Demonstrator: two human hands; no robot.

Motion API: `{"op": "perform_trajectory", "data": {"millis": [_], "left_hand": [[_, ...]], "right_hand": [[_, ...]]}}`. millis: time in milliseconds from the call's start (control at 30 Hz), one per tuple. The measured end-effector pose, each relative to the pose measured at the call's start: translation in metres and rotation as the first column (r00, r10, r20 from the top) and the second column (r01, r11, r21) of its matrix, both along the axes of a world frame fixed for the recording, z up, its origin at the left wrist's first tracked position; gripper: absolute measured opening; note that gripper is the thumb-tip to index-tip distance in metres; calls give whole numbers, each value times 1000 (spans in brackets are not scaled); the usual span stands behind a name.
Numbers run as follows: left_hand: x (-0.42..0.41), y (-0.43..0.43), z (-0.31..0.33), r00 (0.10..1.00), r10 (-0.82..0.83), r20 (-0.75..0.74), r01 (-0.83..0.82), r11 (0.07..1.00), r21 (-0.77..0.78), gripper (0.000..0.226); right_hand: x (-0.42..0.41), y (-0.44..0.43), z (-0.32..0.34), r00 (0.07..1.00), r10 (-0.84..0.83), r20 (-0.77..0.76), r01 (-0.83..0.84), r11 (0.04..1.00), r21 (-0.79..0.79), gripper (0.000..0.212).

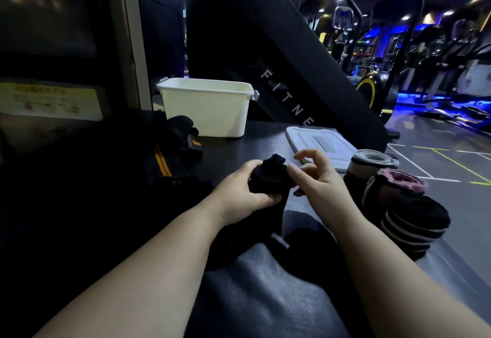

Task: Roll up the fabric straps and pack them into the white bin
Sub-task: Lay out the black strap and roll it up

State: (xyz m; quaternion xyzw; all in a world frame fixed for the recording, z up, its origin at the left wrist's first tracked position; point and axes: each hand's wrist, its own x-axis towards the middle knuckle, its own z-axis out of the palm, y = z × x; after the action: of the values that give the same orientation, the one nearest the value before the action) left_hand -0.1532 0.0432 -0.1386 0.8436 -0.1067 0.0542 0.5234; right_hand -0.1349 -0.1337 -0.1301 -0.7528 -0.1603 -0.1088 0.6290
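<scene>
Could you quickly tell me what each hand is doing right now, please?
Left hand: holding the black strap roll.
Right hand: fingers curled against the roll's side; whether it grips cannot be told.
</scene>
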Motion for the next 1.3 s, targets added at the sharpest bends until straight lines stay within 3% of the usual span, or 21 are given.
{"op": "perform_trajectory", "data": {"millis": [167, 333, 467, 667, 800, 967, 1067, 1300], "left_hand": [[-2, 2, 1, 998, -60, -32, 59, 997, -54, 61], [-4, 3, 2, 987, -152, -50, 146, 983, -111, 64], [-3, 3, -1, 980, -187, -66, 177, 974, -142, 62], [-4, 4, -1, 972, -222, -82, 203, 960, -196, 59], [-5, 4, 0, 965, -251, -74, 231, 950, -209, 60], [-5, 4, 0, 959, -270, -83, 246, 943, -225, 61], [-4, 5, -2, 956, -277, -91, 251, 940, -229, 56], [-1, 5, -4, 958, -274, -81, 243, 930, -276, 56]], "right_hand": [[1, 3, 0, 995, 78, 59, -76, 997, -27, 24], [2, 2, 1, 996, 63, 58, -59, 996, -67, 13], [5, 0, 2, 988, 27, 154, -10, 994, -107, 8], [6, -9, 6, 990, 134, 46, -139, 978, 156, 12], [4, -11, 10, 974, 228, 1, -221, 942, 253, 20], [4, -14, 12, 961, 275, -12, -251, 894, 370, 15], [7, -14, 10, 966, 258, -10, -246, 930, 272, 12], [13, -20, 4, 997, 73, 15, -70, 987, -143, 22]]}}
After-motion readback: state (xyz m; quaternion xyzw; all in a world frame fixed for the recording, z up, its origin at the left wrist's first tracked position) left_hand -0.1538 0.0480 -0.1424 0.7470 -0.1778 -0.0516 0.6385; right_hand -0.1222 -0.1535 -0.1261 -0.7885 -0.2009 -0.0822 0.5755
